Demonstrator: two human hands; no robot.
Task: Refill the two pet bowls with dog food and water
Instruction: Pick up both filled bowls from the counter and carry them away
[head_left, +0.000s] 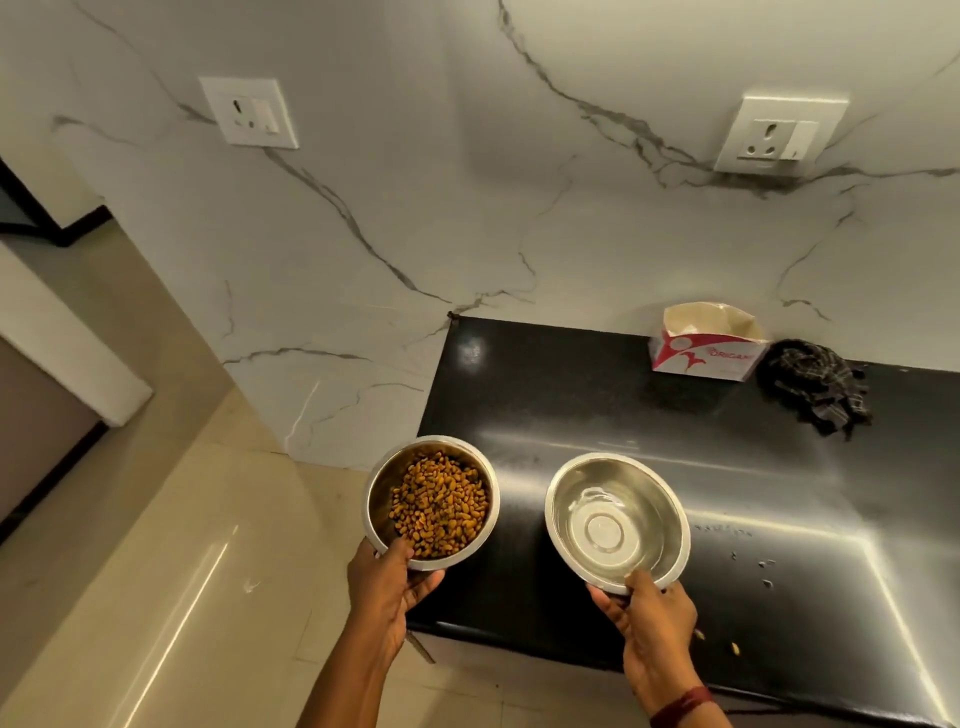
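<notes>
We pinch the near rims: left hand (387, 582) on food bowl (378, 499), right hand (649, 618) on water bowl (623, 480). The steel is likely rigid and slick; we keep both level.

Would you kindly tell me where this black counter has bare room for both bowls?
The widest bare patch of counter lies between the plain steel bowl and the torn box, reaching the back left corner. Right of that bowl is open, bar stray kibble near the front edge. Box and dark cloth crowd the back right.
</notes>
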